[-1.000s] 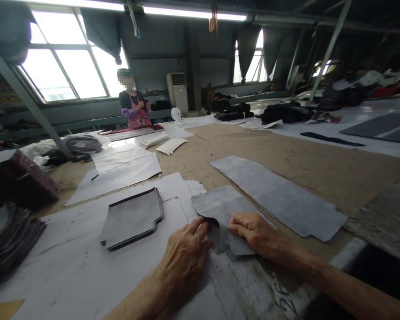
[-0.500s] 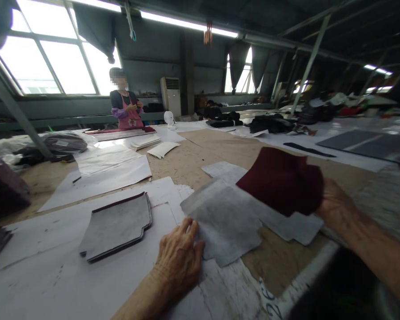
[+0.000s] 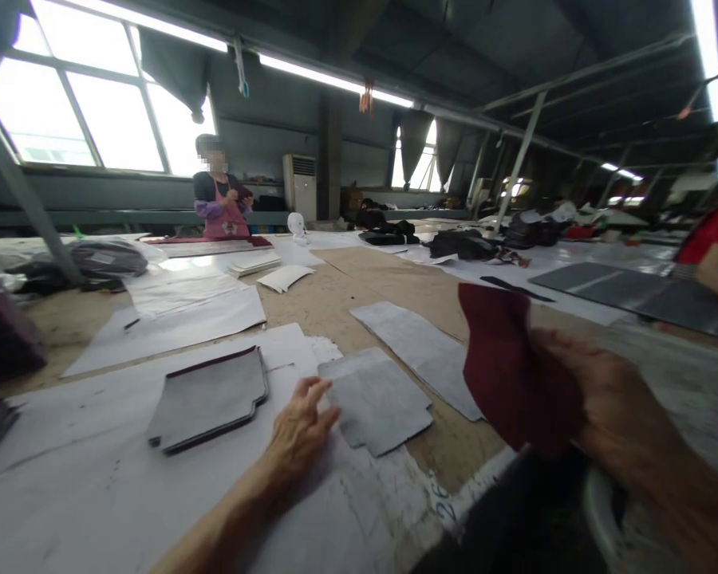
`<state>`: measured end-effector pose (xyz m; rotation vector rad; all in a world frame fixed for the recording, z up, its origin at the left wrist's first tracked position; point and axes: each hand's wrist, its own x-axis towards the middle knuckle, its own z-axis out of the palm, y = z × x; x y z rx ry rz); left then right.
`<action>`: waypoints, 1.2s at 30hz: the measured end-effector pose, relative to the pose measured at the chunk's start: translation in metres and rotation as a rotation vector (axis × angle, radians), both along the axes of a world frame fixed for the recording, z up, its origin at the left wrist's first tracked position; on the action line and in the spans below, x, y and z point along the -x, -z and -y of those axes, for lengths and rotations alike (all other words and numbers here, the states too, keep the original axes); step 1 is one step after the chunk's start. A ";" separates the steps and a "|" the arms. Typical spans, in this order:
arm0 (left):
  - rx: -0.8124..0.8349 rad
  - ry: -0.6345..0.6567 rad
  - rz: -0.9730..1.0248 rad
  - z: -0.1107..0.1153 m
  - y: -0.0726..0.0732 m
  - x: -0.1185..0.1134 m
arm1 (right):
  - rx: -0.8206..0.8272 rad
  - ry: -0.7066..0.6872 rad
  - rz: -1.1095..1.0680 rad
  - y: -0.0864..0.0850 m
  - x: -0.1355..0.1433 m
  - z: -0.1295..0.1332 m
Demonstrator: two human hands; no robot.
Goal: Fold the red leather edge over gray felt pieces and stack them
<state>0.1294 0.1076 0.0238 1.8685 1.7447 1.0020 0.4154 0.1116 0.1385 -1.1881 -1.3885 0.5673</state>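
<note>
My right hand (image 3: 586, 391) grips a dark red fabric piece (image 3: 508, 367) by its right side, and the piece bends as it hangs over the table's front edge. Beside the left edge of a grey backed fabric piece (image 3: 376, 399) lies my left hand (image 3: 305, 418), thumb and fingers apart, holding nothing. Whether its fingertips touch that piece I cannot tell. Behind it a longer grey piece (image 3: 422, 351) lies flat on brown paper. To the left, a neat stack of grey pieces with dark red edges (image 3: 212, 399) rests on white paper.
Across the table a person in a pink apron (image 3: 224, 207) holds something dark. A red sleeve (image 3: 712, 231) and an arm show at the far right. White sheets (image 3: 284, 277), a small white fan (image 3: 297, 227), dark fabric piles (image 3: 463, 245) and a slanted post (image 3: 520, 159) stand around.
My right hand has drawn the dark red piece toward me and down, off the grey pieces. My left hand has shifted slightly left. The view has turned right.
</note>
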 end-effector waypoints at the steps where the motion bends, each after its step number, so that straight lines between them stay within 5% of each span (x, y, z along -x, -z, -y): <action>1: 0.016 -0.025 0.067 0.003 -0.003 0.009 | 0.060 -0.007 0.005 0.003 0.016 0.011; 3: 0.060 -0.085 0.184 0.015 -0.010 0.031 | 0.057 -0.047 0.191 0.013 0.049 0.032; 6: 0.164 -0.162 0.289 0.044 -0.022 0.064 | -0.319 -0.217 0.509 0.044 0.104 0.060; 8: 0.236 -0.196 0.297 0.065 -0.030 0.081 | -0.563 -0.312 0.540 0.076 0.147 0.078; 13: 0.292 -0.299 0.077 0.104 -0.041 0.102 | -0.801 -0.313 0.541 0.143 0.226 0.122; 17: 0.151 -0.236 -0.217 0.108 -0.038 0.087 | -0.899 -0.361 0.555 0.148 0.216 0.124; 21: 0.094 -0.072 -0.415 0.090 -0.025 0.053 | -0.736 -0.317 0.651 0.145 0.179 0.101; 26: 0.134 -0.014 -0.416 0.067 -0.016 0.026 | -0.718 -0.266 0.678 0.162 0.169 0.095; 36: 0.130 -0.132 -0.279 0.065 -0.011 0.029 | -0.760 -0.115 0.651 0.167 0.187 0.101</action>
